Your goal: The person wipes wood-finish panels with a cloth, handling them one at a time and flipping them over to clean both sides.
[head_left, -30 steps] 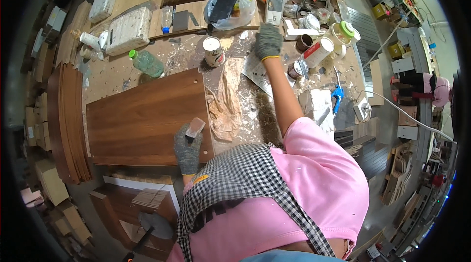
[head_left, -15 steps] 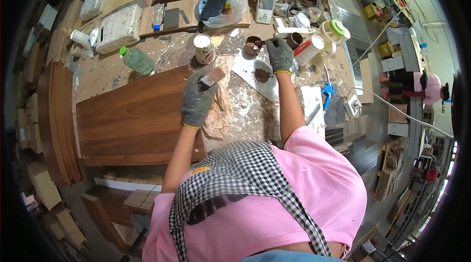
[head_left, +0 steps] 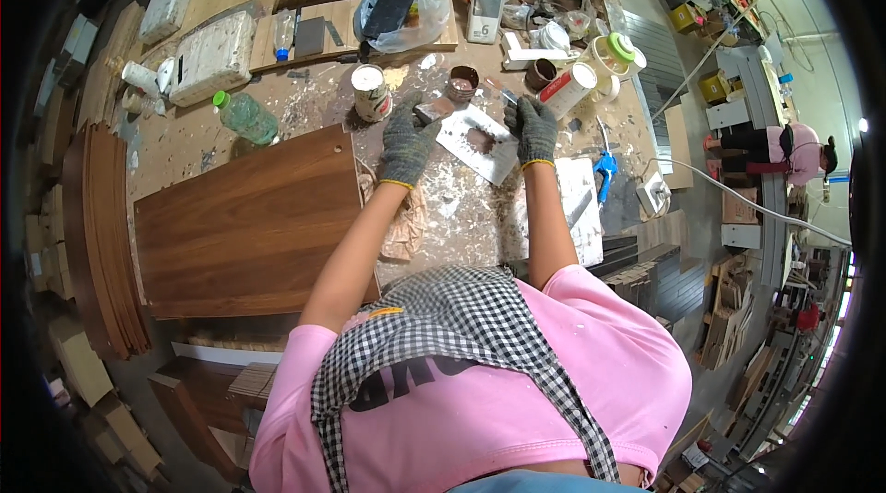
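Note:
My gloved left hand (head_left: pixel 404 150) is closed on a flat, brown-stained scraper (head_left: pixel 434 110), held by the left edge of a white board (head_left: pixel 496 161). A patch of brown paste (head_left: pixel 480 139) lies on that board. My gloved right hand (head_left: pixel 535 128), closed too, grips a slim tool (head_left: pixel 506 94) with a narrow tip; its exact kind is unclear. Just beyond the board stands an uncovered tin (head_left: pixel 463 78) with dark brown contents. To the left of my left hand lies a wood-grain panel (head_left: pixel 245 221), a crumpled cloth (head_left: pixel 404 225) against its right edge.
A white-topped can (head_left: pixel 370 96), a green bottle (head_left: pixel 246 116), a dark cup (head_left: pixel 541 75) and a red-and-white canister (head_left: pixel 568 90) stand around the bench. At right lie a blue air gun (head_left: pixel 605 174) and a power socket (head_left: pixel 653 195) with a cable. Another person (head_left: pixel 796 153) is far right.
My left hand has moved right with the scraper, from over the panel's edge to the white board. My right hand has come back from beside the tin, the slim tool now showing in it.

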Action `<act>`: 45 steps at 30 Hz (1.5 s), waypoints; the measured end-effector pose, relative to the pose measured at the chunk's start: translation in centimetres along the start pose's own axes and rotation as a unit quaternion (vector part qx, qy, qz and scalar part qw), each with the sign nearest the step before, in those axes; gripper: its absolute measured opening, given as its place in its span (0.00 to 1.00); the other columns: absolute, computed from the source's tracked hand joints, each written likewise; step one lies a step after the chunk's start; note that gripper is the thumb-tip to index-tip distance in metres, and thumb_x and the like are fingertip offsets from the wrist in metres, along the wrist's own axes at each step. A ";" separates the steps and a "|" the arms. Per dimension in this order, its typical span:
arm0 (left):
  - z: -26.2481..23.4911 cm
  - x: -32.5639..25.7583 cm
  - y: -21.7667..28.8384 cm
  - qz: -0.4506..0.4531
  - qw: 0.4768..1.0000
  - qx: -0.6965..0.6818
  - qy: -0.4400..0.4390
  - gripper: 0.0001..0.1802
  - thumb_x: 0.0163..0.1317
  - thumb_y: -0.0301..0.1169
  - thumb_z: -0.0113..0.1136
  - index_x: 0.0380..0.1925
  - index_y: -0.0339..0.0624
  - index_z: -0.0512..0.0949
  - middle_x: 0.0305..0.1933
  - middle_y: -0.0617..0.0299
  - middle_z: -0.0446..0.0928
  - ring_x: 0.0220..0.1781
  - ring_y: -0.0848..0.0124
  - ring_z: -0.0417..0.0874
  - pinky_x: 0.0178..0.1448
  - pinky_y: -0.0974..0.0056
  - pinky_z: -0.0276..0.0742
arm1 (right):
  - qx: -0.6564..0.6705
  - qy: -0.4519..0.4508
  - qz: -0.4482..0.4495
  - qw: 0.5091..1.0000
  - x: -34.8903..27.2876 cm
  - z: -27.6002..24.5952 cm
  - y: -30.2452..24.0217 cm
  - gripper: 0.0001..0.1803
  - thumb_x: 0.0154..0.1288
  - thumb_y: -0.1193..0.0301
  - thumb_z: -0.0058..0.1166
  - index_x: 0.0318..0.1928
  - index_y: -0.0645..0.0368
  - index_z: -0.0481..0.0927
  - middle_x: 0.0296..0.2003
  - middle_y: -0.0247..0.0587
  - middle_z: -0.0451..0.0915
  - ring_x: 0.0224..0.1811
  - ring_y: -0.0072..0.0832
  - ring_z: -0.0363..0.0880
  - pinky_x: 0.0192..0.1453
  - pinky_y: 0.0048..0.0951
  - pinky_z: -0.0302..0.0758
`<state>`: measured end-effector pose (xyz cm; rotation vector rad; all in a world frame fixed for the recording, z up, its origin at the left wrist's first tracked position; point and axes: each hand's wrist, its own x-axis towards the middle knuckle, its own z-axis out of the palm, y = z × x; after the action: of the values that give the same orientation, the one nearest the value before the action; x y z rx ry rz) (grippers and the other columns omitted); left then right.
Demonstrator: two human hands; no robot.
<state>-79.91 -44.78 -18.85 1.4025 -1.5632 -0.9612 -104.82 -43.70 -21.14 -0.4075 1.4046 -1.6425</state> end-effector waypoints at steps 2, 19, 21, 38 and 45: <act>0.9 0.6 -0.3 0.020 0.999 0.031 0.010 0.36 0.55 0.33 0.74 0.64 0.38 0.72 0.62 0.47 0.76 0.62 0.55 0.79 0.67 0.56 0.74 | 0.036 -0.010 0.028 0.999 -0.8 0.1 -0.5 0.13 0.73 0.72 0.56 0.53 0.65 0.76 0.35 0.44 0.83 0.31 0.30 0.84 0.30 0.26 0.81; 3.5 -0.6 0.5 0.032 0.997 -0.064 0.001 0.40 0.52 0.24 0.74 0.66 0.35 0.68 0.62 0.50 0.76 0.61 0.63 0.79 0.65 0.61 0.75 | 0.028 -0.014 0.012 0.999 -9.1 1.4 -0.8 0.13 0.72 0.73 0.58 0.51 0.66 0.76 0.38 0.47 0.84 0.33 0.33 0.86 0.34 0.30 0.85; 3.6 -0.9 0.2 0.010 0.996 -0.089 -0.005 0.40 0.53 0.24 0.74 0.66 0.34 0.67 0.61 0.51 0.76 0.59 0.64 0.79 0.63 0.62 0.77 | 0.010 -0.033 0.002 0.999 -9.6 2.0 0.0 0.12 0.72 0.74 0.57 0.51 0.67 0.75 0.37 0.47 0.83 0.33 0.33 0.86 0.34 0.31 0.85; -7.3 -10.7 1.8 -0.142 0.962 -0.233 -0.019 0.41 0.58 0.27 0.73 0.69 0.32 0.62 0.65 0.49 0.70 0.64 0.61 0.75 0.66 0.61 0.76 | -0.553 -0.052 -0.423 0.716 3.6 7.7 1.8 0.13 0.65 0.60 0.58 0.45 0.51 0.85 0.40 0.47 0.84 0.43 0.46 0.82 0.49 0.45 0.76; -9.2 -15.1 -0.9 -0.133 0.974 -0.181 0.035 0.41 0.57 0.24 0.74 0.67 0.30 0.62 0.64 0.47 0.71 0.64 0.61 0.75 0.67 0.60 0.75 | -0.476 -0.218 -0.452 0.722 -3.7 18.5 2.5 0.24 0.59 0.54 0.67 0.54 0.50 0.82 0.51 0.45 0.82 0.55 0.43 0.79 0.61 0.43 0.74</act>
<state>-70.22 -30.05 -17.35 1.3840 -1.0939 -1.2700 -88.18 -51.83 -16.83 -2.2163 1.6651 -1.1377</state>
